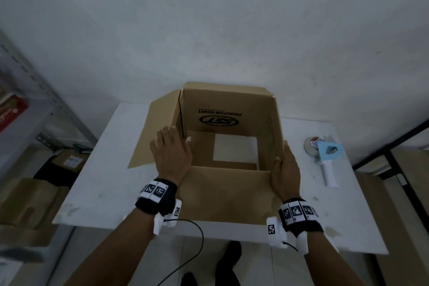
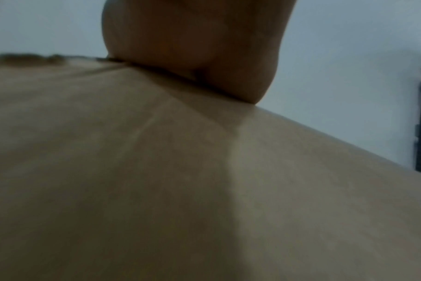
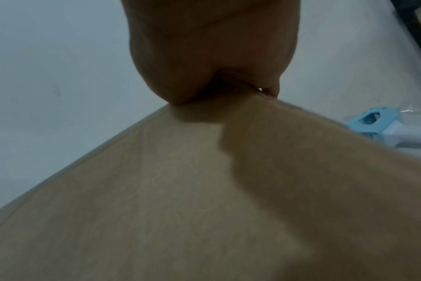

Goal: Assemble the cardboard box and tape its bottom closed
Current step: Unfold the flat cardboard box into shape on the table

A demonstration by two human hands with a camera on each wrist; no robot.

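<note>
A brown cardboard box stands opened up on the white table, printed side inward, with the table showing through a gap between its lower flaps. One upper flap splays out to the left. My left hand lies flat with straight fingers on the box's left wall near that flap. My right hand presses flat against the outside of the right wall, thumb at the rim. In both wrist views the palm rests on blurred cardboard. A blue-and-white tape dispenser lies to the right.
A roll of tape sits by the dispenser. Metal shelving with boxes stands at the left, and flattened cardboard lies below it. A black cable hangs from my left wrist. The wall is close behind the table.
</note>
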